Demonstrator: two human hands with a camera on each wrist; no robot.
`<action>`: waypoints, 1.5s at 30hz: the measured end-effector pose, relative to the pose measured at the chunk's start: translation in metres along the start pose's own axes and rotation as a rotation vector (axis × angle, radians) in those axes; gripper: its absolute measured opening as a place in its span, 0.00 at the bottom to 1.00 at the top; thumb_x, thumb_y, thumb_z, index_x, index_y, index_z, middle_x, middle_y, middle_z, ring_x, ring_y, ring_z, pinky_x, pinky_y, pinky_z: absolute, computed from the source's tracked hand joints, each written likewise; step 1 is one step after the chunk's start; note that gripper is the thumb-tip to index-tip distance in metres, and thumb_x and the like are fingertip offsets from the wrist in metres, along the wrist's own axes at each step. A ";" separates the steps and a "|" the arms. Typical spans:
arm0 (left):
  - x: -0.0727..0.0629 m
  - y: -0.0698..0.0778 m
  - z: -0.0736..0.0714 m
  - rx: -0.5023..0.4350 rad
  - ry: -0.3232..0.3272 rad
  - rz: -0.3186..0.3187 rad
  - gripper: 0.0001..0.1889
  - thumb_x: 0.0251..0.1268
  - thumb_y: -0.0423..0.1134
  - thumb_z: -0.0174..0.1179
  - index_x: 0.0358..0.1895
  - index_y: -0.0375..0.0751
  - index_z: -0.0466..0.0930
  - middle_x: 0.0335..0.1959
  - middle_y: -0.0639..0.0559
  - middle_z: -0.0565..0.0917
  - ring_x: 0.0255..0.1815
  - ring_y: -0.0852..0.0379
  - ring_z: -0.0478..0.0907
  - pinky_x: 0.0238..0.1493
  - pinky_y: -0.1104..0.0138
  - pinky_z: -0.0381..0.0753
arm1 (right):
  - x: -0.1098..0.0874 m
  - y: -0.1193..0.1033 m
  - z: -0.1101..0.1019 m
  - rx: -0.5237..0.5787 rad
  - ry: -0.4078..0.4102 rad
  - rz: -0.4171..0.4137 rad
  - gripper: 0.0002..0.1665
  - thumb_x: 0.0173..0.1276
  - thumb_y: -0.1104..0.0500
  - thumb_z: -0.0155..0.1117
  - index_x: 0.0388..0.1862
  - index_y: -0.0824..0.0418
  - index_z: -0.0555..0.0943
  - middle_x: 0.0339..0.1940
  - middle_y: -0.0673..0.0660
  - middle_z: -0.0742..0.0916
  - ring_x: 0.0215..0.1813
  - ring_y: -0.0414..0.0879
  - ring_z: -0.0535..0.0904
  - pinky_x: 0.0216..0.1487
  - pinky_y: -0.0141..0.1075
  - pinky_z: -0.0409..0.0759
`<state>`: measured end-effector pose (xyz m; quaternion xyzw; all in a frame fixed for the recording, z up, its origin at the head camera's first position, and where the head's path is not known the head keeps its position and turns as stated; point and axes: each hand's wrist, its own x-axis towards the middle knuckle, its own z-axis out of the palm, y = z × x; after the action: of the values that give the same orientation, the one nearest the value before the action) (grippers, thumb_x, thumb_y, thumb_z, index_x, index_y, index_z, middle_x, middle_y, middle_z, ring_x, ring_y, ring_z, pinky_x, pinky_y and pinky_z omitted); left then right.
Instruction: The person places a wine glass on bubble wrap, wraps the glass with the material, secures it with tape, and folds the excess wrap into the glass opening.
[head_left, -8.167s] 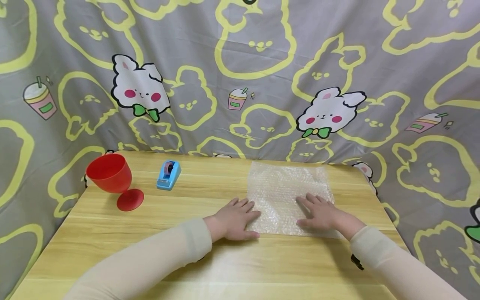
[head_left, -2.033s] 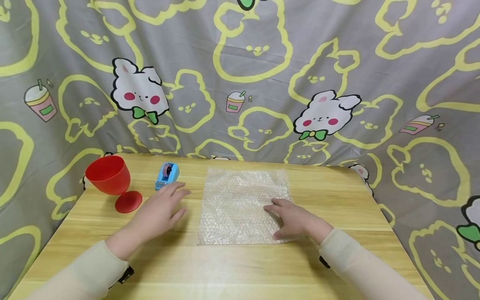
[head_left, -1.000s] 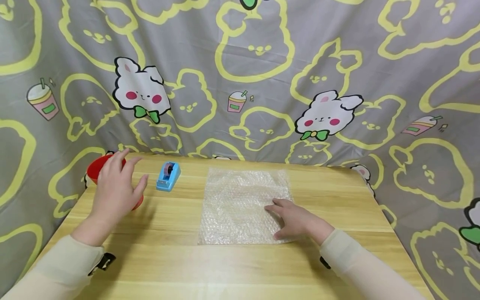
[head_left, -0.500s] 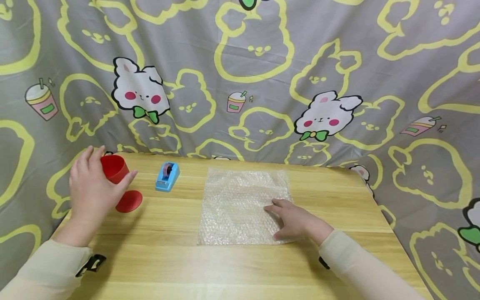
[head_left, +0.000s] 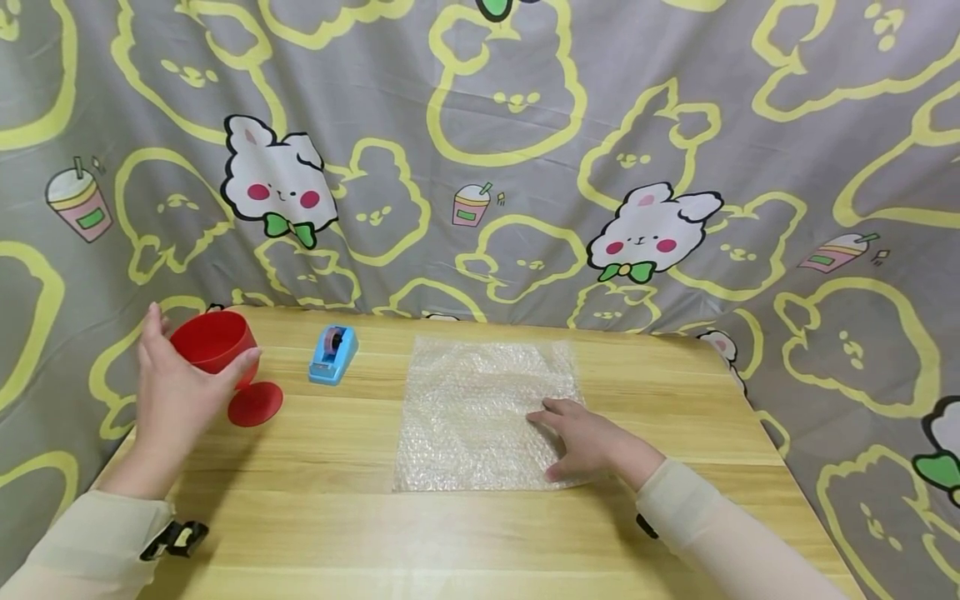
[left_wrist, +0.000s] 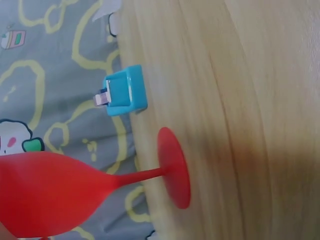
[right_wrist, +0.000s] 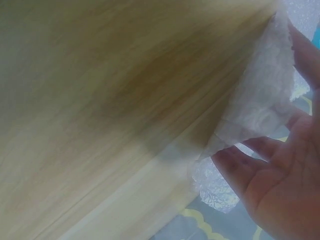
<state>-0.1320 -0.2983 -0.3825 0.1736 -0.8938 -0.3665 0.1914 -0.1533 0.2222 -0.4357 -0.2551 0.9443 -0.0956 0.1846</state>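
A red plastic goblet (head_left: 217,343) stands upright at the left of the table; its round foot (left_wrist: 172,170) rests on the wood in the left wrist view. My left hand (head_left: 176,387) wraps its bowl from the near left side, thumb across the front below the rim, fingers along the far left. A square sheet of clear bubble wrap (head_left: 480,417) lies flat in the middle of the table. My right hand (head_left: 592,442) rests on its right side with relaxed, spread fingers. In the right wrist view, the near edge of the bubble wrap (right_wrist: 255,105) shows beside the fingers.
A blue tape dispenser (head_left: 333,354) with a roll in it stands to the right of the goblet, near the back edge. Behind the wooden table (head_left: 450,542) hangs a grey curtain (head_left: 517,250) with cartoon rabbits, close along the back and both sides.
Earlier the bubble wrap slid left to the middle. My left hand then left it, passed over the tape dispenser's front and came round the goblet's bowl. The right hand has stayed on the wrap.
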 end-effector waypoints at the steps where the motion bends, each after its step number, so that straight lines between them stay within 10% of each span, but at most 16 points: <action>1: 0.001 -0.001 0.001 -0.029 -0.015 -0.020 0.61 0.59 0.51 0.71 0.81 0.53 0.28 0.79 0.37 0.49 0.77 0.33 0.50 0.54 0.29 0.71 | 0.000 0.000 0.000 0.000 0.000 0.000 0.52 0.52 0.44 0.81 0.75 0.51 0.69 0.78 0.66 0.63 0.76 0.64 0.59 0.70 0.57 0.66; 12: 0.002 -0.018 0.004 -0.225 -0.056 -0.123 0.57 0.61 0.52 0.69 0.80 0.63 0.31 0.79 0.46 0.52 0.77 0.41 0.51 0.63 0.46 0.75 | 0.000 0.000 0.000 -0.008 0.004 -0.006 0.52 0.52 0.45 0.82 0.75 0.51 0.69 0.77 0.66 0.64 0.76 0.64 0.59 0.70 0.57 0.67; 19: 0.004 -0.028 0.014 -0.283 -0.056 -0.113 0.53 0.61 0.48 0.70 0.80 0.56 0.40 0.76 0.47 0.57 0.71 0.49 0.56 0.40 0.79 0.71 | 0.000 0.000 0.000 -0.010 0.000 -0.007 0.52 0.52 0.45 0.82 0.75 0.52 0.69 0.77 0.66 0.64 0.76 0.64 0.60 0.69 0.57 0.68; 45: 0.008 -0.051 0.044 -0.490 -0.121 -0.051 0.43 0.63 0.37 0.69 0.76 0.53 0.51 0.59 0.67 0.67 0.57 0.66 0.64 0.44 0.82 0.72 | 0.000 0.001 0.001 -0.003 0.007 -0.019 0.52 0.52 0.45 0.82 0.75 0.52 0.69 0.77 0.67 0.64 0.76 0.65 0.59 0.70 0.58 0.66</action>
<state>-0.1504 -0.3102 -0.4463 0.1220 -0.7835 -0.5866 0.1646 -0.1539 0.2227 -0.4366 -0.2639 0.9426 -0.0970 0.1799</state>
